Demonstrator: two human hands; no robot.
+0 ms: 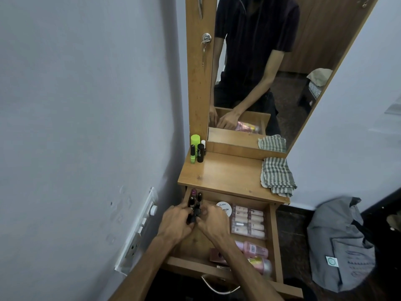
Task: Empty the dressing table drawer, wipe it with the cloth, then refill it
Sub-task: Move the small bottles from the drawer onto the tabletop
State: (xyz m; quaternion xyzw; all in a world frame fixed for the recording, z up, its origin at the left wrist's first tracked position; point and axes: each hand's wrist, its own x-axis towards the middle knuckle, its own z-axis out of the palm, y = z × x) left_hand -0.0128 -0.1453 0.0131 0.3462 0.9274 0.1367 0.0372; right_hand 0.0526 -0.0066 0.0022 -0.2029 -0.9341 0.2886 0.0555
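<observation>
The wooden drawer (273,242) stands pulled open below the dressing table top (227,172). In its far left corner my left hand (175,222) and my right hand (213,224) close together around a bunch of small dark cosmetic bottles (195,203). Still in the drawer are a white round tin (224,208), a clear pack of pale tubes (249,220), pink bottles (256,249) and a small brown box (217,256). The green-and-white checked cloth (277,175) lies folded on the table top's right edge.
A lime green tube, nail polish and black bottle (196,149) stand at the table top's back left. The mirror (271,61) rises behind. A wall with a switch panel (138,231) is close on the left. A grey bag (340,246) sits on the floor at right.
</observation>
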